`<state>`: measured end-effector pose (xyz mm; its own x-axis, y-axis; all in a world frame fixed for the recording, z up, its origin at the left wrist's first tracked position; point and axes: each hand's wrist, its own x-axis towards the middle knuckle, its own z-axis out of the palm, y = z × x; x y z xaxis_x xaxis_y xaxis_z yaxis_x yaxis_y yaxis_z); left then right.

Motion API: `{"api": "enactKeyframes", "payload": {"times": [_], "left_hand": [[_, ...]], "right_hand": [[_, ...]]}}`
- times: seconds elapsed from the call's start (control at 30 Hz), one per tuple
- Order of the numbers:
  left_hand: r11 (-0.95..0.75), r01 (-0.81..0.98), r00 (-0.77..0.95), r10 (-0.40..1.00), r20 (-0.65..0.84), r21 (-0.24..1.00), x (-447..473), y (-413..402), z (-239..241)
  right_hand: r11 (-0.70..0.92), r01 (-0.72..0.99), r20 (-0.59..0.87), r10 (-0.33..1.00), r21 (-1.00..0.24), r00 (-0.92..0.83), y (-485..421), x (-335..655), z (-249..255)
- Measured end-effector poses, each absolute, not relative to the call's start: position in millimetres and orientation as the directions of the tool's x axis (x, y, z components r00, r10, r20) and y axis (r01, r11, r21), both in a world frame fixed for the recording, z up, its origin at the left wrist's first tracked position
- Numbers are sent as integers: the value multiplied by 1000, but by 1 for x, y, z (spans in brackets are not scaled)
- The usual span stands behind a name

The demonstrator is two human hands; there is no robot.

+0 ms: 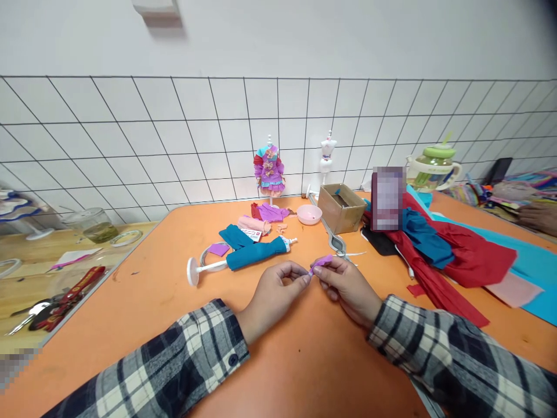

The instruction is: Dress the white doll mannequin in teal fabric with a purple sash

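Note:
A small strip of purple crepe paper [322, 263] is pinched between both my hands over the orange table. My left hand [281, 290] grips its left end between thumb and forefinger. Closed on the wider right part is my right hand [346, 284], its other fingers curled below. Just beyond the hands, a doll dress form [256, 252] wrapped in teal paper lies on its side, its white round base to the left. Grey-handled scissors [337, 242] lie behind my right hand.
A dress form in a purple paper dress [270, 168] and a bare white one [326, 157] stand by the tiled wall. A pink bowl [309, 214], cardboard box [342, 209], phone [387, 199], and red crepe paper [474, 255] sit around. At right is a lidded jug [433, 167].

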<state>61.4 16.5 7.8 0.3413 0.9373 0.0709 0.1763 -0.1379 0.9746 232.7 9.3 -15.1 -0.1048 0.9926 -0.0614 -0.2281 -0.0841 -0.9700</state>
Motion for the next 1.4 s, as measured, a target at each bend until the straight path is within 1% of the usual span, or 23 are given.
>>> {"api": "enactKeyframes", "payload": {"times": [0.1, 0.23, 0.33, 0.4, 0.5, 0.57, 0.63, 0.7, 0.77, 0.83, 1.0, 1.27, 1.4], "left_hand": [[-169, 219, 322, 942, 92, 961, 61, 17, 6], [-167, 203, 318, 943, 96, 965, 61, 17, 4], [-164, 198, 311, 945, 97, 966, 61, 17, 3], [-159, 196, 312, 946, 92, 968, 61, 17, 3], [-147, 189, 318, 944, 81, 971, 62, 17, 3], [-136, 189, 316, 946, 71, 973, 62, 16, 4], [-114, 195, 311, 949, 49, 974, 63, 14, 5], [-84, 190, 310, 951, 22, 978, 63, 13, 6], [-58, 171, 311, 950, 2, 984, 64, 12, 6], [-45, 152, 308, 951, -4, 987, 64, 12, 6], [-44, 138, 297, 955, 1, 989, 63, 13, 3], [14, 95, 314, 948, -43, 995, 63, 14, 4], [41, 44, 315, 948, -53, 998, 61, 13, 6]], "right_hand": [[-93, -247, -66, 991, -965, -116, 8, 233, -12], [-180, -280, -129, 973, -943, -190, 5, 231, -8], [-142, -274, -107, 984, -951, -140, 6, 229, -9], [-90, -227, -67, 992, -970, -108, 8, 228, -11], [-15, -89, -9, 997, -996, -72, 10, 229, -12], [102, 56, 101, 994, -993, -30, 10, 232, -11], [287, 255, 290, 957, -923, -28, 9, 235, -10], [445, 436, 457, 886, -782, -82, 8, 238, -8], [517, 533, 527, 837, -670, -149, 6, 240, -6], [547, 566, 544, 816, -616, -196, 5, 242, -5], [602, 597, 560, 777, -529, -288, 5, 244, -7], [651, 631, 600, 722, -422, -344, 5, 246, -7], [673, 629, 616, 698, -390, -365, 5, 247, -7]]}}
